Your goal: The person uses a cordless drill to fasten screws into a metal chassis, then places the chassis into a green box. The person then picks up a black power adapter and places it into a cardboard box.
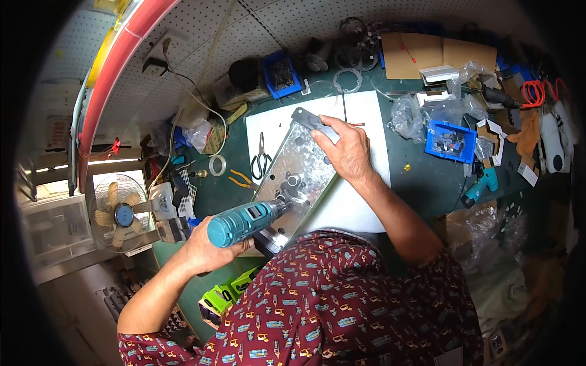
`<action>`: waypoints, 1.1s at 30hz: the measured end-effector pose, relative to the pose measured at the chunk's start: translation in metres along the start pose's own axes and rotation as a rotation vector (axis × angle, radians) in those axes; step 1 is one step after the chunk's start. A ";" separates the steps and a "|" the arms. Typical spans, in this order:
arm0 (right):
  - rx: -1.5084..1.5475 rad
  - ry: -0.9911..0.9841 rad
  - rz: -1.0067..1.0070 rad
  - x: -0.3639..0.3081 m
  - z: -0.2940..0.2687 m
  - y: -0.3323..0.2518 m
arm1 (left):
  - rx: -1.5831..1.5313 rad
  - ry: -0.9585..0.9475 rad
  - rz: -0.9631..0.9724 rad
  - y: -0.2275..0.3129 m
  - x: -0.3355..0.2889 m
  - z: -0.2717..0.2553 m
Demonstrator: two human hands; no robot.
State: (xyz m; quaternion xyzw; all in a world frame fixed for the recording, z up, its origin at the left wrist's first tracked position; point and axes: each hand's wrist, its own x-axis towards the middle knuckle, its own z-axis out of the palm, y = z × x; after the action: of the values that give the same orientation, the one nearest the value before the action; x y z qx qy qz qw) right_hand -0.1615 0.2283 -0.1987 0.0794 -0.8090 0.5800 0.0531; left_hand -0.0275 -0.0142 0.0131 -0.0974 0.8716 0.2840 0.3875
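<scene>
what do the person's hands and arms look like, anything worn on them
Both the left hand and the right hand are ungloved, and the forearms are bare, with no watch or bracelet showing. The short sleeves are maroon, printed with small repeating motifs in blue, pale and orange-yellow tones. No cables are attached to either arm.

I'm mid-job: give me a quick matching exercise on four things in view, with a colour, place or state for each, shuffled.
Things:
1. drill over the metal panel
2. pliers
3. scissors
4. fan

Descriptions:
A. orange-handled
B. blue at its centre
C. held in the left grip
D. black-handled, on the white sheet

Right pairs: 1-C, 2-A, 3-D, 4-B
</scene>
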 end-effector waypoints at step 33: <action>0.011 -0.055 0.090 0.008 0.002 -0.010 | 0.149 0.028 0.061 0.013 0.003 -0.008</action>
State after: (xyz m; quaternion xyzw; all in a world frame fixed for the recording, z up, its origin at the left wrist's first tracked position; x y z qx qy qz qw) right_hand -0.1671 0.2226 -0.1883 0.0591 -0.8096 0.5840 0.0040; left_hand -0.0390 -0.0081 0.0208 -0.0456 0.8982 0.2285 0.3727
